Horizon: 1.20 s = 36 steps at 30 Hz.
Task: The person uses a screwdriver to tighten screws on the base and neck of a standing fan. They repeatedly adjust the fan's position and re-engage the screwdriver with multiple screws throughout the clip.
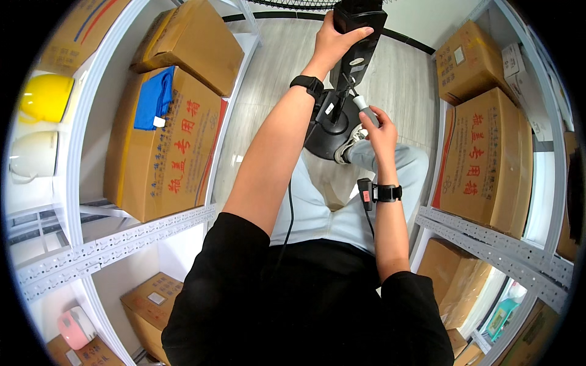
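A black floor fan stands between my legs, with a boxy upper housing [359, 52], a short post and a round base [320, 143]. The wire guard [287, 5] shows at the top edge. My left hand [337, 43] grips the housing, thumb across its front and the other fingers behind its left side. In my right hand [382, 135] is a screwdriver [361, 105] with a grey and white handle. Its shaft points up and left to the lower end of the housing, where a thin dark part sticks out; whether the tip touches a screw is too small to tell.
Metal shelves with cardboard boxes [171, 146] [482, 158] flank me on both sides. A blue cloth [154, 100] hangs over a left box, near yellow [49, 97] and white helmets [35, 154]. Cables run from devices on both wrists. My shoe [349, 145] is beside the base.
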{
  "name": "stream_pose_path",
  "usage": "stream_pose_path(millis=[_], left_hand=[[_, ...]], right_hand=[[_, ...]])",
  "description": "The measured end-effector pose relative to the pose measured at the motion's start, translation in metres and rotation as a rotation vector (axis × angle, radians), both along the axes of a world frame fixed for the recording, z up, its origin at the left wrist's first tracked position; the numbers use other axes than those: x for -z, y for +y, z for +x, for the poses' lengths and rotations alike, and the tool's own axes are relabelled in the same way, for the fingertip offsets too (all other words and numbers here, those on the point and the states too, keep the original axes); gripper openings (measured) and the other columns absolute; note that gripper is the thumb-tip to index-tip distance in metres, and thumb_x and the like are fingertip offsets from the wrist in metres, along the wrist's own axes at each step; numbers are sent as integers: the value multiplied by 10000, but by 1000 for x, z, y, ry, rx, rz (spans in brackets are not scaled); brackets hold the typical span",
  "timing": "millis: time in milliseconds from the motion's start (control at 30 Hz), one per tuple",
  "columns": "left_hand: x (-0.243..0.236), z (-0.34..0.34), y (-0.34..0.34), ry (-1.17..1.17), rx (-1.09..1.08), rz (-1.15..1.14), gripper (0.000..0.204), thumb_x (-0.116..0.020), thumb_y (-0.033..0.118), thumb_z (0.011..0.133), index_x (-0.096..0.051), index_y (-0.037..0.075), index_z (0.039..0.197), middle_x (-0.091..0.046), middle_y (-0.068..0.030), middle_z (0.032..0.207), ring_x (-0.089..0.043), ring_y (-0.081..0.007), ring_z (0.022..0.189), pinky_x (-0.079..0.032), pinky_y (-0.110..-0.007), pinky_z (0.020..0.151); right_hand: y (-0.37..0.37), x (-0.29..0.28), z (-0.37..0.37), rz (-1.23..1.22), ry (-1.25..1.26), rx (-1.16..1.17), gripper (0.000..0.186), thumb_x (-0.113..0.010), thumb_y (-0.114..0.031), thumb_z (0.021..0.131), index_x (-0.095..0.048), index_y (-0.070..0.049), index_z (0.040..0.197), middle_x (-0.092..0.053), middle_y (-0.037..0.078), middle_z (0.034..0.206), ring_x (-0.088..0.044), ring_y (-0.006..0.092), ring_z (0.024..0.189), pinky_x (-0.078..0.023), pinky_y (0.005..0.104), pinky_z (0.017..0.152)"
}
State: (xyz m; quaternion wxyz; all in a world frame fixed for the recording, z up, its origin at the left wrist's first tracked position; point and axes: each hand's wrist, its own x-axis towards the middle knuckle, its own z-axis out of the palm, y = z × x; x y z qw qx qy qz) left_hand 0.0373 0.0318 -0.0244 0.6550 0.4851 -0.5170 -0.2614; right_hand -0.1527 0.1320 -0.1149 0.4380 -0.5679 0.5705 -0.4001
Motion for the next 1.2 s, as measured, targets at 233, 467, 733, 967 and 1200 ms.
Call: stream_pose_path(millis=[233,467,733,967,1200], left_hand=[[0,0,-1,-11,-12,-4,693,-834,412,650,-531,0,1118,-643,-113,1034,-626,-192,950,-490,-302,848],[-1,0,0,-16,-16,-1,694,-833,418,648,-537,3,1121,-645,-111,1037,-626,-192,954,-490,-302,849],[0,1,0,-15,-23,-3,696,-832,424,647,-544,7,1123,-647,-108,1040,-626,-192,959,-490,-303,850],[6,-2,0,-4,-39,2,697,-831,433,646,-548,9,1121,-648,-111,1042,-627,-193,962,-489,-303,853],[22,4,-12,5,-26,-9,708,-828,436,649,-536,9,1132,-641,-115,1050,-623,-199,969,-486,-307,861]], right_hand=[[-7,0,-6,212,-177,-12,405,-721,-310,821,-656,5,1067,-672,69,850,-632,102,736,-475,251,622],[-7,6,-6,-114,250,8,448,-699,-387,825,-672,3,1043,-686,117,807,-668,117,699,-490,266,593],[-5,-11,-5,21,108,-26,431,-708,-371,824,-676,-6,1049,-672,78,756,-660,131,603,-480,251,570],[7,-2,-33,157,23,52,398,-732,-331,813,-679,-7,1037,-675,66,796,-645,125,615,-473,247,572],[-11,-5,-44,-38,87,154,372,-737,-313,802,-687,-18,1024,-677,76,810,-655,148,728,-487,276,644]])
